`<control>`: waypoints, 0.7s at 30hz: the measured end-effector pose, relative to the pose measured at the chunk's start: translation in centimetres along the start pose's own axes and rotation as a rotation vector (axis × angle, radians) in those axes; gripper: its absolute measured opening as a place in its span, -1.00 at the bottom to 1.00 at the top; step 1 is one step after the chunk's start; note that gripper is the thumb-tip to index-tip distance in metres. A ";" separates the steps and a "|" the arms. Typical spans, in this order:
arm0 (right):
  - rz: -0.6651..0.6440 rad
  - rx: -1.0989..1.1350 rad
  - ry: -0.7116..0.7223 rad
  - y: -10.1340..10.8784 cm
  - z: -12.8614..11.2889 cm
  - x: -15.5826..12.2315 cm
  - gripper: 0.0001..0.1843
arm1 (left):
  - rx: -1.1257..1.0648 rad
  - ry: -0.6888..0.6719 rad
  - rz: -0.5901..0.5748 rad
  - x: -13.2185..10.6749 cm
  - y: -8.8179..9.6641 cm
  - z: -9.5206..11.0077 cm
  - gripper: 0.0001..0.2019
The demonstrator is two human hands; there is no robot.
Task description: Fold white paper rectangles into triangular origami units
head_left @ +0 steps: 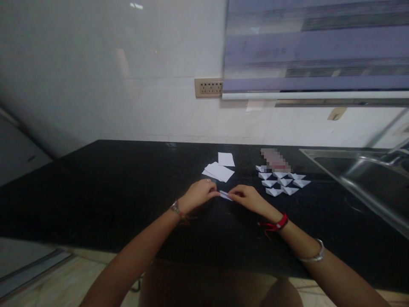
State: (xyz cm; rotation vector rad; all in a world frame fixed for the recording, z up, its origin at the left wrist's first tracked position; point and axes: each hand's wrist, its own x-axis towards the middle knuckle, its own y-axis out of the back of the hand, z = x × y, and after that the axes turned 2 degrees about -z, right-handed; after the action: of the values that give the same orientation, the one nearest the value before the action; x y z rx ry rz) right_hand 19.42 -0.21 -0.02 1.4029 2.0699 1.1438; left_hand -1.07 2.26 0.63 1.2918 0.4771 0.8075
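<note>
Between my two hands is a small piece of folded white paper [225, 195], low over the black countertop. My left hand [200, 194] pinches its left end, thumb pointing inward. At the right end, the fingers of my right hand [248, 197] are closed on the same paper. Just beyond my left hand lie several loose white paper sheets [220, 171], overlapping, with a single square sheet [226, 159] behind them. To the right of my right hand, several folded paper boats [284, 182] are set out in loose rows.
A pixelated flat object [275, 160] lies behind the paper boats. The black countertop [96, 192] runs to a tiled wall with a socket strip [209, 88]. A metal sink [377, 170] is set in at the right, and a purple blind [313, 47] hangs above.
</note>
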 end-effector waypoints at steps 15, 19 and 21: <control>-0.038 0.633 -0.360 -0.9 -0.3 0.0 -0.54 | 0.035 -0.095 0.023 0.4 -0.7 0.6 -0.84; -0.041 0.355 -0.312 -0.6 0.0 0.1 -0.58 | 0.093 -0.183 -0.016 0.6 -1.3 0.8 -0.79; 0.008 0.179 -0.232 -0.4 0.3 0.1 -0.64 | 0.116 -0.184 -0.008 0.6 -1.5 1.0 -0.79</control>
State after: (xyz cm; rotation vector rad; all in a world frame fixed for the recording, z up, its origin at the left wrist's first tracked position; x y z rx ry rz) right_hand 19.35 -0.03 -0.49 1.5460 2.0408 0.7716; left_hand 0.41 1.94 -0.55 1.4553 0.3857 0.6543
